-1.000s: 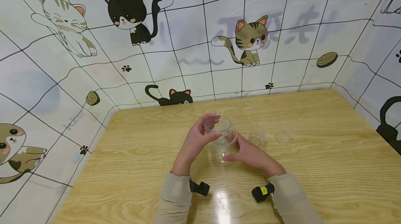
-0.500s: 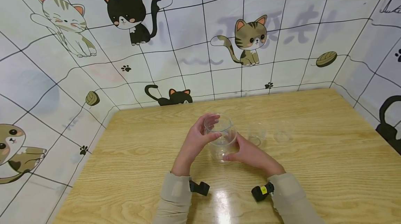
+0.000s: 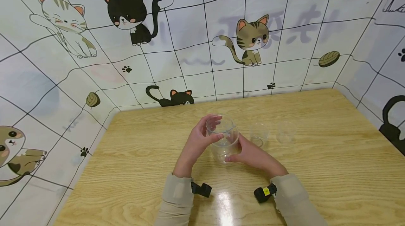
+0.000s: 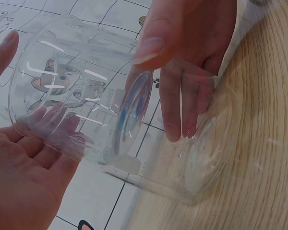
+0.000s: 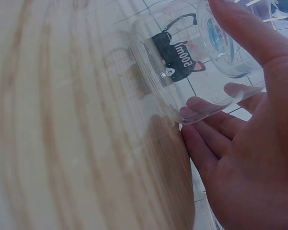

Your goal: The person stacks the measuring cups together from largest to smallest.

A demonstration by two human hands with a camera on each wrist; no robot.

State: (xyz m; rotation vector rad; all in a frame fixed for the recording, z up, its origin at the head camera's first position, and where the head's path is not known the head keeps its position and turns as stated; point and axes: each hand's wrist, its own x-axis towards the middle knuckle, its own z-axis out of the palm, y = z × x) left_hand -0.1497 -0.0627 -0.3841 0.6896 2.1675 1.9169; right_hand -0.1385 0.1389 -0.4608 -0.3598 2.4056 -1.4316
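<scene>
Two clear glass beakers are stacked upright at the table's middle. The upper beaker (image 3: 231, 131) has its base inside the lower beaker (image 4: 165, 167). My left hand (image 3: 200, 137) holds the upper beaker, thumb at the near side and fingers round the far left. Lower down, my right hand (image 3: 250, 152) grips the lower beaker from the right, thumb in front. In the left wrist view, fingers show through the upper glass, which carries printed graduations. A 500 ml mark (image 5: 182, 55) is seen reversed on the lower beaker in the right wrist view.
Two smaller clear vessels, a nearer one (image 3: 259, 135) and a farther one (image 3: 285, 134), stand right of the stack on the wooden table (image 3: 133, 169). A white wall sheet (image 3: 196, 43) with printed cats and grid lines rises behind and at both sides.
</scene>
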